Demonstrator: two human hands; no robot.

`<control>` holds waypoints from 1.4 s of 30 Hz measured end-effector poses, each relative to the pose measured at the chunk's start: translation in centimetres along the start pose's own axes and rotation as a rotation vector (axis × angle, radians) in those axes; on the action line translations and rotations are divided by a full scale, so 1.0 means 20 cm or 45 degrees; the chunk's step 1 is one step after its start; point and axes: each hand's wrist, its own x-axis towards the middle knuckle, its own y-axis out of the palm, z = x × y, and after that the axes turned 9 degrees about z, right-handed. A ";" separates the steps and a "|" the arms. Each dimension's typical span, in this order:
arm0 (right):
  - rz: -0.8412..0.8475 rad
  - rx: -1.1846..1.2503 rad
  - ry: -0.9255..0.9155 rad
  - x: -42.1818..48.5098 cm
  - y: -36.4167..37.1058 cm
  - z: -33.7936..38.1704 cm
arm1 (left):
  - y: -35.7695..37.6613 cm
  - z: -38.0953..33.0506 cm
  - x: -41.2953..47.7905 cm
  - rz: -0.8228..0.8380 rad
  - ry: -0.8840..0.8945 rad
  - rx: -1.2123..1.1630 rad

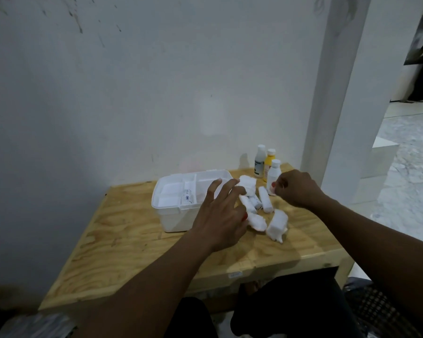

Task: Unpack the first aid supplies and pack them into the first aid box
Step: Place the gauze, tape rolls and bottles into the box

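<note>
Head view of a wooden table (122,240) set against a pale wall, with two bare forearms reaching in from below. Left of the left hand sits an open white plastic box (176,222), divided into compartments. A printed roll (188,195), white with blue lettering, lies in its middle compartment. The left hand (220,213) is spread, fingers straight and apart, over the right end of the box, holding nothing; whether it touches the box cannot be told. Just beyond its fingertips lies a fluffy white pad (248,182). Between the two hands, on the table, lie slim white bandage rolls (265,202) close together. Nearer the person, just right of the left thumb, are two bulkier white packets (277,224) side by side. Beyond the right hand, at the far edge of the table, three bottles stand upright in a tight group: a dark-labelled bottle (259,161), a yellow bottle (269,164) and a white bottle (274,174) closest to the hand. The right hand (298,189) is curled, knuckles up, fingertips right at the lower part of the white bottle; whether it pinches the bottle or anything else cannot be told
</note>
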 end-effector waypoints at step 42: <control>0.175 -0.006 -0.615 0.31 0.34 0.78 | -0.05 0.71 0.00 0.381 -0.537 -0.513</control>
